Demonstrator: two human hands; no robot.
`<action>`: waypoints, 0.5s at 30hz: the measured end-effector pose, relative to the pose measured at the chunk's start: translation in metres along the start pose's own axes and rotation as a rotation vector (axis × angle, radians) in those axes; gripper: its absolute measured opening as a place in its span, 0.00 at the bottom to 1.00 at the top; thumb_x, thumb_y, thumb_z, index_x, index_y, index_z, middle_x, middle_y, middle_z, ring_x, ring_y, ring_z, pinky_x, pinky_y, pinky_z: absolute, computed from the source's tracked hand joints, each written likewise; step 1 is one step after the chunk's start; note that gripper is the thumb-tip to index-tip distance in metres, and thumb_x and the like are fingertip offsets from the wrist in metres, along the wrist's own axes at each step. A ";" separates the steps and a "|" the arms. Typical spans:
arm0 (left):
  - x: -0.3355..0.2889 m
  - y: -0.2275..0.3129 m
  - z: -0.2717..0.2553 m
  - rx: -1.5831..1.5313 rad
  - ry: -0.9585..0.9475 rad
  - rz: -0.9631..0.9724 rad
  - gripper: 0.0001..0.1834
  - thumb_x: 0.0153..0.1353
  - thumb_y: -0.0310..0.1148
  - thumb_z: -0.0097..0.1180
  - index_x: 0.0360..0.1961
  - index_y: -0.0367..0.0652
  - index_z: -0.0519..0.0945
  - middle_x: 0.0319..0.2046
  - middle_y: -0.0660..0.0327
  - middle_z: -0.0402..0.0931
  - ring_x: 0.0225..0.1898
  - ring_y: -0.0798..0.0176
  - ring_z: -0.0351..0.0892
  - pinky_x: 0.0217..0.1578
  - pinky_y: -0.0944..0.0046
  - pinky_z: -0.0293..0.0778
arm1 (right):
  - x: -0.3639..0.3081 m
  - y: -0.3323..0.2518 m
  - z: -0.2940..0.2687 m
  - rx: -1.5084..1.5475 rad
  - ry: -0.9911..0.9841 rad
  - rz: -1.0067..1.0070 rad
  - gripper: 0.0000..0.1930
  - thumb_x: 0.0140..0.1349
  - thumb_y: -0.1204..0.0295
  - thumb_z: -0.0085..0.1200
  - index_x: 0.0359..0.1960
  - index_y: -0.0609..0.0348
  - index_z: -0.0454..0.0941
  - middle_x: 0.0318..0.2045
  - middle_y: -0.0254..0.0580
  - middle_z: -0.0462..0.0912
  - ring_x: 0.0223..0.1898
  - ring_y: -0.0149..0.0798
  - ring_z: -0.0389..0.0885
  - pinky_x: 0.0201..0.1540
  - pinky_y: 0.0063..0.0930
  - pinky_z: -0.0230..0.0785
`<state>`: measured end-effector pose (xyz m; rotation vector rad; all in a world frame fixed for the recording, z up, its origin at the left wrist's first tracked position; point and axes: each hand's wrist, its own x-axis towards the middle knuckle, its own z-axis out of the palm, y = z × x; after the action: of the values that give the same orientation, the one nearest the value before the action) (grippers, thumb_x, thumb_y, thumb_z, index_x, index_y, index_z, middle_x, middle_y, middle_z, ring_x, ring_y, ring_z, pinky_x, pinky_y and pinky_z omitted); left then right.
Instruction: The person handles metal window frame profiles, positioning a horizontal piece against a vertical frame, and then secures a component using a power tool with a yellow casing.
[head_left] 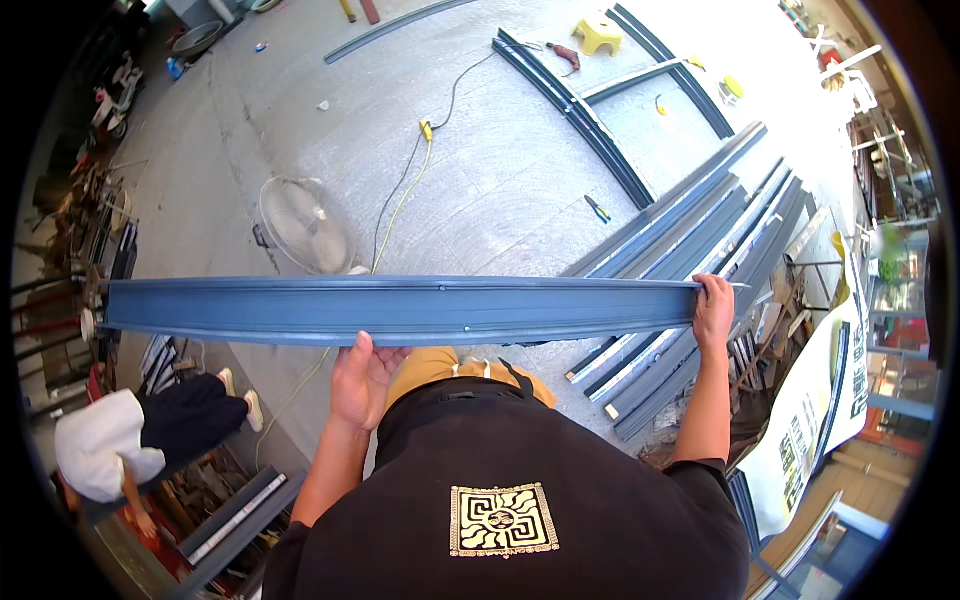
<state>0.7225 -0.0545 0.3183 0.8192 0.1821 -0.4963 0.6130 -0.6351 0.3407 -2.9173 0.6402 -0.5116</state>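
Observation:
A long blue-grey metal profile (300, 308) lies level across in front of my body, its channelled face toward me. At its right end, my right hand (713, 312) is closed around the profile, fingers over the top edge. My left hand (365, 385) holds the lower edge left of the middle, thumb up against it; its other fingers are partly hidden beneath. Two small fastener-like spots show on the profile's face. To the right, below my right hand's level, several dark grey profiles (690, 235) lie side by side in a pile.
Ahead on the concrete floor lie a dark frame (575, 115), a red power drill (566, 57), pliers (598, 209) and a cable with a yellow connector (426, 130). A yellow stool (598, 34) stands beyond. A fan (308, 225) is close behind the profile. Another person (110, 440) is at the lower left.

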 end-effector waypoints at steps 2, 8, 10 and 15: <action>0.038 0.025 0.007 0.023 -0.011 -0.028 0.25 0.78 0.49 0.51 0.67 0.45 0.73 0.59 0.58 0.81 0.60 0.59 0.80 0.63 0.52 0.71 | -0.013 -0.015 -0.004 0.002 0.053 0.049 0.10 0.64 0.80 0.56 0.43 0.57 0.87 0.43 0.45 0.85 0.51 0.51 0.81 0.59 0.41 0.71; 0.119 0.089 0.031 0.077 0.009 -0.191 0.19 0.73 0.40 0.56 0.60 0.44 0.78 0.55 0.61 0.83 0.56 0.61 0.81 0.60 0.55 0.72 | -0.039 -0.079 -0.059 -0.143 0.222 0.241 0.12 0.60 0.84 0.56 0.43 0.59 0.85 0.44 0.44 0.84 0.52 0.50 0.79 0.61 0.44 0.69; 0.193 0.107 0.028 0.093 -0.006 -0.220 0.18 0.72 0.37 0.57 0.59 0.43 0.78 0.54 0.62 0.83 0.55 0.62 0.81 0.60 0.56 0.73 | -0.013 -0.102 -0.039 -0.136 0.305 0.250 0.13 0.58 0.85 0.56 0.42 0.59 0.85 0.42 0.44 0.84 0.51 0.51 0.79 0.61 0.45 0.69; 0.338 0.138 0.034 0.111 -0.067 -0.314 0.17 0.68 0.31 0.57 0.56 0.43 0.79 0.52 0.63 0.83 0.53 0.62 0.82 0.58 0.56 0.74 | 0.062 -0.147 -0.013 -0.226 0.344 0.327 0.14 0.59 0.85 0.54 0.44 0.58 0.85 0.44 0.45 0.84 0.53 0.52 0.79 0.62 0.46 0.68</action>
<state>1.0835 -0.1188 0.3159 0.8853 0.2244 -0.8337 0.7182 -0.5294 0.3979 -2.8528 1.2678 -0.9606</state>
